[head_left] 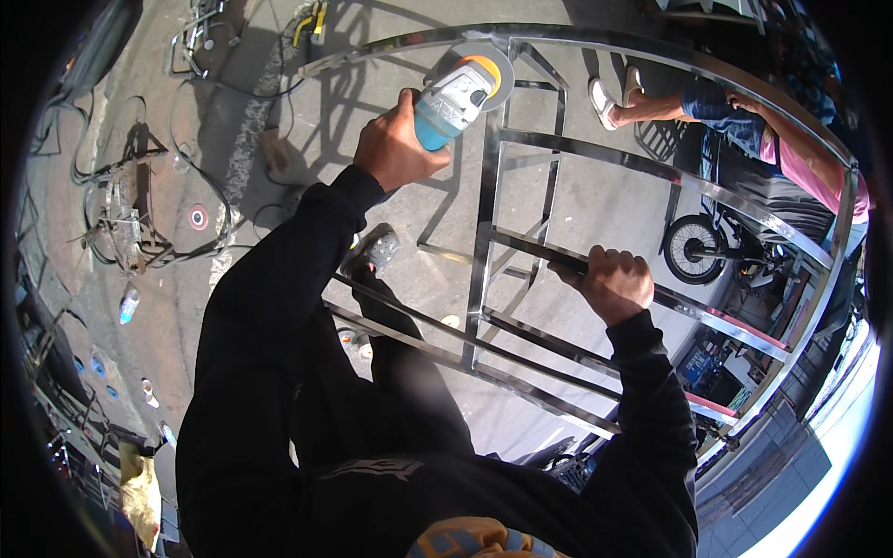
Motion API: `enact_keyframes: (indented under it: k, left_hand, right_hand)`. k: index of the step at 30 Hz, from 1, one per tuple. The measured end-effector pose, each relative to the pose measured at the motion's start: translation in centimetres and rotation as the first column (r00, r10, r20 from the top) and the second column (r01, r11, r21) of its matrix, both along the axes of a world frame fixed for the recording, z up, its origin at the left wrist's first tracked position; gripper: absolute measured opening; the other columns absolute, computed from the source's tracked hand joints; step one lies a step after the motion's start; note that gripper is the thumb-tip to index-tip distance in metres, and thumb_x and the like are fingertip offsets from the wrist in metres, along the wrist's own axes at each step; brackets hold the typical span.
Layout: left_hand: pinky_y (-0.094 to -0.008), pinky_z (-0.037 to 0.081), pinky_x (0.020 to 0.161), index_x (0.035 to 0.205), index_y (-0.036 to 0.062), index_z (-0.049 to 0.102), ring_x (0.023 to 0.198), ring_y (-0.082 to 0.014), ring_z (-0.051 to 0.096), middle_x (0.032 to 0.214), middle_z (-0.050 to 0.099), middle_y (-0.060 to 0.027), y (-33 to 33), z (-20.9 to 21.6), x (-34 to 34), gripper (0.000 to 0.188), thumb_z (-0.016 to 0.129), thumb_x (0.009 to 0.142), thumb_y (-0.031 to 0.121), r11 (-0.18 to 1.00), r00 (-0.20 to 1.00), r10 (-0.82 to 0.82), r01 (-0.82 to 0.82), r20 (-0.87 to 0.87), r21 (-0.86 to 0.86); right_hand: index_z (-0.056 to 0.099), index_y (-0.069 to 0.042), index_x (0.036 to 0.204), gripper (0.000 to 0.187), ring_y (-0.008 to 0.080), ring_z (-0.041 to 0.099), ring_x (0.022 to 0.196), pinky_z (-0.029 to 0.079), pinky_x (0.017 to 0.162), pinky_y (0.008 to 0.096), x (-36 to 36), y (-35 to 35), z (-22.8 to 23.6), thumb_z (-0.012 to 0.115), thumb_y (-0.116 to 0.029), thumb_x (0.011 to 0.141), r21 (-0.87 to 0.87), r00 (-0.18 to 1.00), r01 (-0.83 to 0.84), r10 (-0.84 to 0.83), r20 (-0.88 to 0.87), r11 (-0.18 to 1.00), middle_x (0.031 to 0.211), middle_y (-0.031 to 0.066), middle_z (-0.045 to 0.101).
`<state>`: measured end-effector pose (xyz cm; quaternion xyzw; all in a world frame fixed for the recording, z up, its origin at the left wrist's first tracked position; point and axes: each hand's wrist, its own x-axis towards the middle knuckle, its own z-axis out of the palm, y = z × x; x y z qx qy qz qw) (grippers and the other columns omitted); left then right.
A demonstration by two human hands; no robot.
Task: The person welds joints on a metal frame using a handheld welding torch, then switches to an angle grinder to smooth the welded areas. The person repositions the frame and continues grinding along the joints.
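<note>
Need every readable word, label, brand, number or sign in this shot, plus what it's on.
Grinder, in the left hand: dark lettering on the pale housing, only partly clear; brand text not copied.
Black top: pinkish print on the front, too foreshortened to read.
Bottle on the ground: any label is too small to read.
No other text can be made out.

Harsh sun over open pavement (595, 197) on my remote feed.
I see hard shadows (327, 121) across the grey ground, a worn pale stripe (246, 158) toward the left, a parked motorbike (714, 250) at right, and white glare (842, 409) lower right.
</note>
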<state>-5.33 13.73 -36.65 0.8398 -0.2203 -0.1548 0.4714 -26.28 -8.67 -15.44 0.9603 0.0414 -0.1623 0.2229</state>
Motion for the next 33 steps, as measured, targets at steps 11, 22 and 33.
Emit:
enact_keyframes:
  k: [11, 22, 33]
  left_hand:
    - [-0.0471, 0.059, 0.074, 0.129, -0.0059, 0.046, 0.08, -0.0469, 0.07, 0.082, 0.068, -0.027, 0.6, -0.3, 0.0, 0.078, 0.081, 0.068, 0.028, 1.0, 1.0, -0.013, 0.014, -0.012, 0.027]
    - [-0.0476, 0.059, 0.08, 0.127, -0.0099, 0.045, 0.087, -0.0456, 0.071, 0.091, 0.071, -0.0273, 0.8, 0.5, 0.2, 0.077, 0.079, 0.071, 0.03, 0.994, 0.996, -0.066, 0.072, -0.068, 0.085]
    - [-0.0492, 0.057, 0.078, 0.12, -0.0029, 0.048, 0.086, -0.0457, 0.071, 0.088, 0.07, -0.0267, -0.2, 0.5, -0.1, 0.067, 0.081, 0.071, 0.028, 0.998, 0.999, -0.031, 0.033, -0.032, 0.057]
  right_hand:
    - [0.053, -0.012, 0.058, 0.066, 0.0235, 0.061, 0.049, 0.049, 0.048, 0.0369, 0.1, 0.2, -0.1, 0.072, -0.072, 0.079, -0.009, 1.0, 0.015, -0.016, -0.011, 1.0, 0.05, 0.004, 0.055]
    - [0.054, -0.012, 0.06, 0.065, 0.0233, 0.061, 0.049, 0.049, 0.049, 0.0375, 0.0, 0.0, -0.3, 0.072, -0.072, 0.079, 0.008, 1.0, 0.005, -0.005, 0.012, 1.0, 0.05, 0.0039, 0.055]
    - [0.054, -0.012, 0.06, 0.065, 0.023, 0.062, 0.05, 0.049, 0.05, 0.036, 0.1, 0.2, -0.2, 0.071, -0.07, 0.081, 0.021, 1.0, 0.019, -0.019, -0.001, 1.0, 0.052, 0.0046, 0.057]
